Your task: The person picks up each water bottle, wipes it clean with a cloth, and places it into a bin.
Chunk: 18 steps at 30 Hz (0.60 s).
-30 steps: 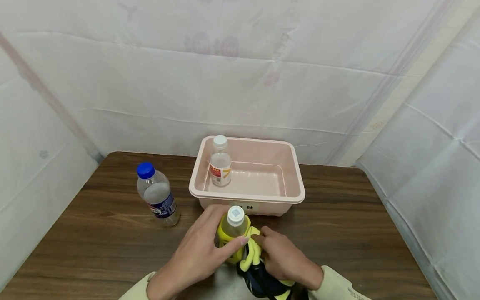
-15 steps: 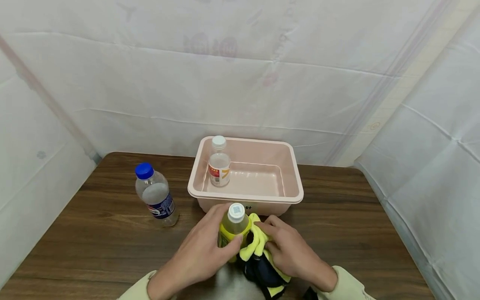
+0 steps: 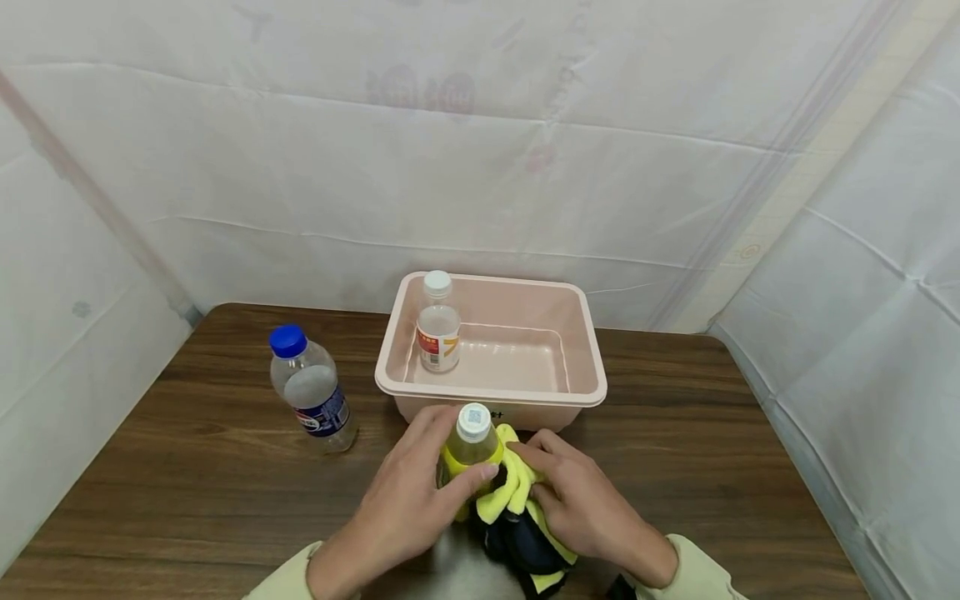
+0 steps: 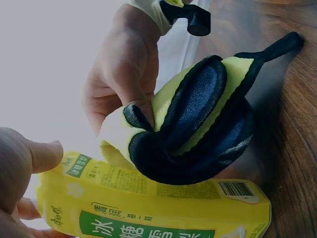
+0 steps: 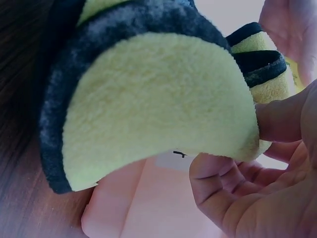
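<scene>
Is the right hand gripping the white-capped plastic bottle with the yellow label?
No, the right hand pinches a soft yellow-and-navy fabric item, while the left hand holds the yellow-labelled, white-capped plastic bottle.

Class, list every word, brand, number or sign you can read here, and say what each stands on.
"冰糖雪梨": yellow-labelled bottle, large, lower edges cut off.
"清润": apparently, same label, above.
Brand mark, small print, barcode digits there: too small.
White cap: square code, no legible words.
Blue-capped bottle: label too small to read.
Clear bottle inside the pink tray: label too small to read.
Pink tray front: marking partly hidden, unreadable.
</scene>
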### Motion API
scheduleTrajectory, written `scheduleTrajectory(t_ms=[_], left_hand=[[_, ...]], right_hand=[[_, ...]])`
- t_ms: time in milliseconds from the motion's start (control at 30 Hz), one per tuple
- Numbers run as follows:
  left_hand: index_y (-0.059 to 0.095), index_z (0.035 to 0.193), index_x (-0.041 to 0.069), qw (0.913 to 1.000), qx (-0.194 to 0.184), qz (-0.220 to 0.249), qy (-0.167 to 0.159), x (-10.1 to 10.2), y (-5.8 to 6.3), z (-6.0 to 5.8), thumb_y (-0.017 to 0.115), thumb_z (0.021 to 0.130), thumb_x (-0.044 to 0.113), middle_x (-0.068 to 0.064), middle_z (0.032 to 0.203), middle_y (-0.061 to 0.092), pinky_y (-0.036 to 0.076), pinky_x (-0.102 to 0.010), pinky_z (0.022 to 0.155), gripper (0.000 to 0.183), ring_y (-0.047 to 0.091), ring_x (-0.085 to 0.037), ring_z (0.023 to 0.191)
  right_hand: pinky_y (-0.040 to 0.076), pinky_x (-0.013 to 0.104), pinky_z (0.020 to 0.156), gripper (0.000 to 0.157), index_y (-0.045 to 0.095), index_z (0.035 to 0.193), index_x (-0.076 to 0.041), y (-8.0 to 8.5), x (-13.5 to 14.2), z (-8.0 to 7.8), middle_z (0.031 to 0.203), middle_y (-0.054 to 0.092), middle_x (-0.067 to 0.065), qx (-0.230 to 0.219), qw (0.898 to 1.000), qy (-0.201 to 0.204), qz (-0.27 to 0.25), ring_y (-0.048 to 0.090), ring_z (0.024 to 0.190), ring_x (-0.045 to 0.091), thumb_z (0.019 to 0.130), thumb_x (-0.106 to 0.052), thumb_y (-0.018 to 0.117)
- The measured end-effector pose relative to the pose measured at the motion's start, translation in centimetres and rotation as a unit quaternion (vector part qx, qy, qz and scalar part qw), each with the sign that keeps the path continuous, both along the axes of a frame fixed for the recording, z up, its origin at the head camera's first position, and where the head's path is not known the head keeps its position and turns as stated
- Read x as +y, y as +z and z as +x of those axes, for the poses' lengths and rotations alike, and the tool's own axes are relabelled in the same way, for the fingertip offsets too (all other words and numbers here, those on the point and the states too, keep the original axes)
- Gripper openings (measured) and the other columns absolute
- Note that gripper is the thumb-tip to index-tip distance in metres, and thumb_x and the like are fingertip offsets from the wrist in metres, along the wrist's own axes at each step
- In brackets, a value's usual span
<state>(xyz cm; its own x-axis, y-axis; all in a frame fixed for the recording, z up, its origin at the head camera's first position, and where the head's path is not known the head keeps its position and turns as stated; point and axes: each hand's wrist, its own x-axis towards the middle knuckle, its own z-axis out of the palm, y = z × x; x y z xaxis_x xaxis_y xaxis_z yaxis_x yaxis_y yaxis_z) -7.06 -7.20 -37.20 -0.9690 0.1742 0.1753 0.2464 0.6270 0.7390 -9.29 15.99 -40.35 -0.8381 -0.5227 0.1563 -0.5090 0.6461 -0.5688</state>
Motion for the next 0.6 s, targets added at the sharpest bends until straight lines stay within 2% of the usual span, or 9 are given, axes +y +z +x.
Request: scheduleTrajectory(t_ms=[100,200,400,600], left_hand=[[0.060,0.143,0.026,0.9999,0.005,0.006,-0.006,-0.2,-0.1,-0.1,0.082,0.091,0.033,0.013,0.134,0.060,0.054,-0.043,0.103,0.057,0.062,-0.008,0.118],[0.059,0.141,0.026,0.9997,0.000,0.019,-0.012,-0.4,-0.2,-0.3,0.082,0.091,0.031,0.012,0.132,0.063,0.054,-0.043,0.103,0.056,0.063,-0.007,0.118],[0.055,0.138,0.021,0.9990,-0.009,0.033,-0.027,-0.8,-0.1,-0.6,0.083,0.090,0.026,0.007,0.130,0.067,0.054,-0.045,0.103,0.055,0.065,-0.010,0.118],[0.054,0.142,0.021,0.9976,-0.005,0.048,-0.049,-1.2,-0.3,-1.0,0.082,0.091,0.022,0.005,0.136,0.065,0.053,-0.049,0.106,0.058,0.063,-0.013,0.124]], right_hand=[[0.051,0.020,0.080,0.055,0.062,0.145,-0.022,0.2,0.1,0.0,0.111,0.059,-0.012,0.002,1.000,0.005,-0.022,0.055,0.092,0.001,0.096,0.002,0.067],[0.053,0.021,0.081,0.055,0.060,0.146,-0.017,0.4,0.4,-0.2,0.115,0.061,-0.009,0.013,0.997,0.016,-0.068,0.058,0.095,0.004,0.096,0.004,0.067],[0.058,0.022,0.078,0.052,0.063,0.138,-0.012,1.6,0.5,-0.6,0.122,0.066,0.000,0.085,0.986,0.039,-0.139,0.062,0.102,0.006,0.091,0.009,0.070],[0.057,0.024,0.081,0.055,0.064,0.141,-0.010,3.0,-0.3,-1.2,0.120,0.067,0.002,0.141,0.975,0.072,-0.158,0.064,0.102,0.011,0.090,0.009,0.072]])
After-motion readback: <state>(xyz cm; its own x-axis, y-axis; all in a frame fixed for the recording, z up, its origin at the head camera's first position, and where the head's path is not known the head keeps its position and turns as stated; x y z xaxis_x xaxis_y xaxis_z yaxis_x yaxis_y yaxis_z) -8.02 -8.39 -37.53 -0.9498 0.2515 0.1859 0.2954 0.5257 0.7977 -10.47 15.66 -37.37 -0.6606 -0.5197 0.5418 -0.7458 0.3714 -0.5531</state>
